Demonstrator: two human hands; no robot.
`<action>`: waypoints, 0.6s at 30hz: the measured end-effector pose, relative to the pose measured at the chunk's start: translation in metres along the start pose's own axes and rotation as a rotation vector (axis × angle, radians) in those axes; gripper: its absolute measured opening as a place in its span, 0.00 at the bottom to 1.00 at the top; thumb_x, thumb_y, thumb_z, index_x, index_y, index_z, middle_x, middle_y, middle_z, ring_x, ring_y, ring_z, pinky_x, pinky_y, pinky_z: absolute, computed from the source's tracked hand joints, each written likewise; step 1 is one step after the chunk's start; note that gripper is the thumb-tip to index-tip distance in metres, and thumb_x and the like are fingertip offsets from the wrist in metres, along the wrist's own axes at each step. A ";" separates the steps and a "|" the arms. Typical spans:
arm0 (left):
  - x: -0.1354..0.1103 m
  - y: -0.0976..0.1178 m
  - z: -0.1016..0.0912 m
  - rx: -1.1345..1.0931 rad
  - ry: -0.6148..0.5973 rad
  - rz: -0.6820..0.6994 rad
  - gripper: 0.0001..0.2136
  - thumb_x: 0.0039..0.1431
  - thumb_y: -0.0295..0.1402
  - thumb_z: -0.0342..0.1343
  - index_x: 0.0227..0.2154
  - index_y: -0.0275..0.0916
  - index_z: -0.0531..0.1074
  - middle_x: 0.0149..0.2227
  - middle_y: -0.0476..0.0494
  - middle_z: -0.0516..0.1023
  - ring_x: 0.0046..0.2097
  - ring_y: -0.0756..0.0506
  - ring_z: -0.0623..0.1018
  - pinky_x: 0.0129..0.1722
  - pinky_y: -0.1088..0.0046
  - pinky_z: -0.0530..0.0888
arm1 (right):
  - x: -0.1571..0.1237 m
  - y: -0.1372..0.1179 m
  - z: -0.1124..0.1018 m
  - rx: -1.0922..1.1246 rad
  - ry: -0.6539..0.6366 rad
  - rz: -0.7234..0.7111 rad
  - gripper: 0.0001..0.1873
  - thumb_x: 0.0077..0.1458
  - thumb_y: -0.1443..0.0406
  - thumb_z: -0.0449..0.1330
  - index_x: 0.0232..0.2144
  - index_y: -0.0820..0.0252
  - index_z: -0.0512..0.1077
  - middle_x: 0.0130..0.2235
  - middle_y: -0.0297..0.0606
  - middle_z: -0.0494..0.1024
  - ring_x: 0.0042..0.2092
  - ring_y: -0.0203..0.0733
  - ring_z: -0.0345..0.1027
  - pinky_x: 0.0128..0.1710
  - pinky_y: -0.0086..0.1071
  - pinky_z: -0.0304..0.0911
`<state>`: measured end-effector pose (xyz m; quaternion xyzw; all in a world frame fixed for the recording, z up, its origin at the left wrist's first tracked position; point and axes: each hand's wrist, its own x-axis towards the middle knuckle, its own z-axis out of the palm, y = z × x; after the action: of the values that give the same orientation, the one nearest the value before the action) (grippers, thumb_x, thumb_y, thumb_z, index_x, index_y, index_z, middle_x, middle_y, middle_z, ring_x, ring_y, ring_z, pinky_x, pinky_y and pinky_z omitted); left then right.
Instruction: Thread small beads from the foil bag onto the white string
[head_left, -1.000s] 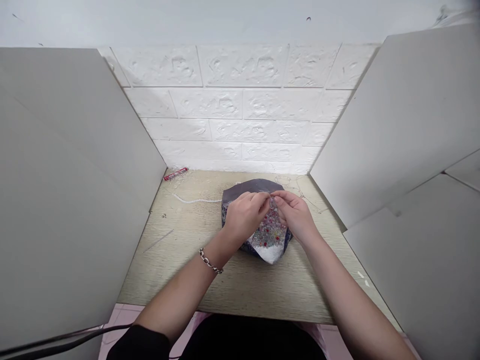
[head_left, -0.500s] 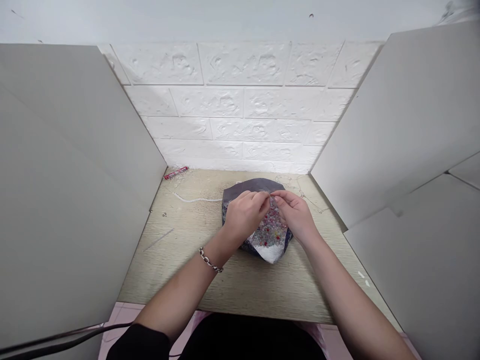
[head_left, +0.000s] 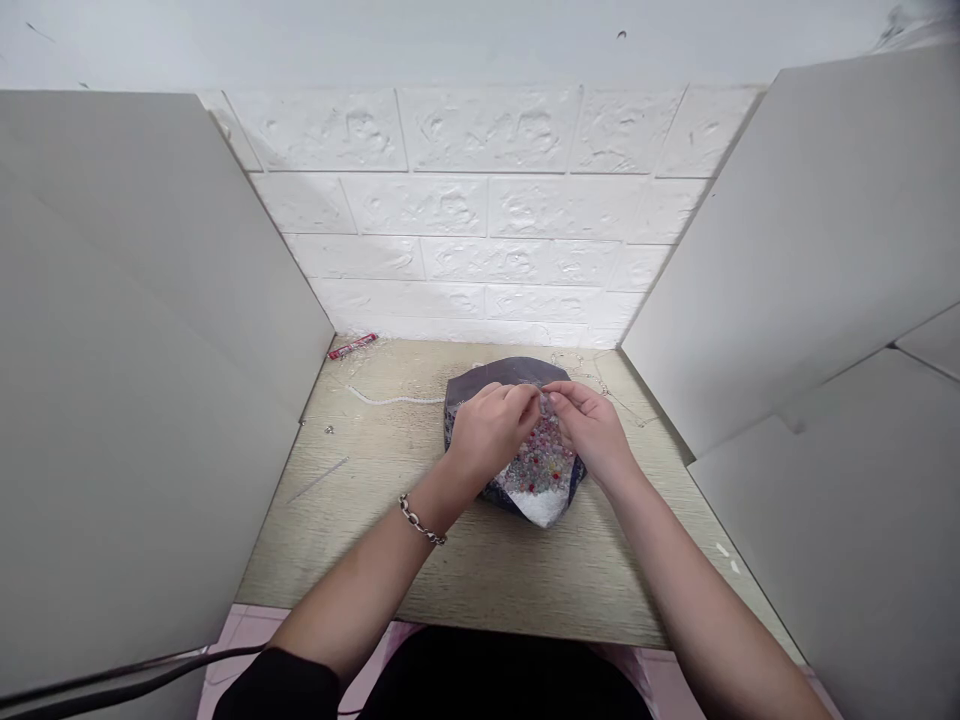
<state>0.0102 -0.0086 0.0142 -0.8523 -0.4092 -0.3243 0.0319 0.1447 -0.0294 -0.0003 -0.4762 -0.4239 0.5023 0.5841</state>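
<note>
My left hand [head_left: 491, 432] is closed in a pinch above a dark bag or tray [head_left: 495, 375] on the table. Opposite it, my right hand [head_left: 595, 430] pinches with thumb and forefinger, the two sets of fingertips nearly touching. Whatever lies between them is too small to make out. Below the hands, many small beads [head_left: 536, 462], clear, pink and red, lie on a white sheet [head_left: 546, 508] in the dark bag. A strand of tiny white beads [head_left: 390, 400] runs from the left to the bag's edge, near my left hand; its end there is hidden.
At the back left lies a red wrapper or tube [head_left: 352, 346]. A thin needle-like stick [head_left: 318, 480] and small metallic bits [head_left: 329, 429] are on the left. Fine thread or wire [head_left: 604, 385] lies back right. Grey panels [head_left: 150, 350] flank the table, with a white brick wall [head_left: 480, 205] behind.
</note>
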 end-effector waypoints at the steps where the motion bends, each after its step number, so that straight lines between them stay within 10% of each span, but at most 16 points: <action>1: 0.000 0.000 0.000 -0.001 0.001 -0.001 0.09 0.55 0.34 0.44 0.29 0.40 0.69 0.26 0.49 0.73 0.30 0.51 0.68 0.29 0.75 0.60 | 0.000 0.000 0.000 0.002 -0.002 0.004 0.09 0.40 0.61 0.58 0.28 0.57 0.67 0.15 0.26 0.57 0.15 0.27 0.46 0.13 0.24 0.40; 18: 0.000 0.000 0.000 0.027 -0.002 -0.008 0.09 0.55 0.35 0.44 0.29 0.40 0.69 0.25 0.50 0.72 0.28 0.51 0.69 0.27 0.75 0.60 | 0.000 0.001 0.000 -0.083 -0.004 -0.016 0.10 0.41 0.60 0.57 0.29 0.57 0.68 0.17 0.28 0.60 0.17 0.28 0.49 0.14 0.23 0.44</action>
<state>0.0103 -0.0090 0.0147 -0.8504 -0.4171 -0.3179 0.0415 0.1444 -0.0291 -0.0014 -0.4957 -0.4492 0.4806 0.5670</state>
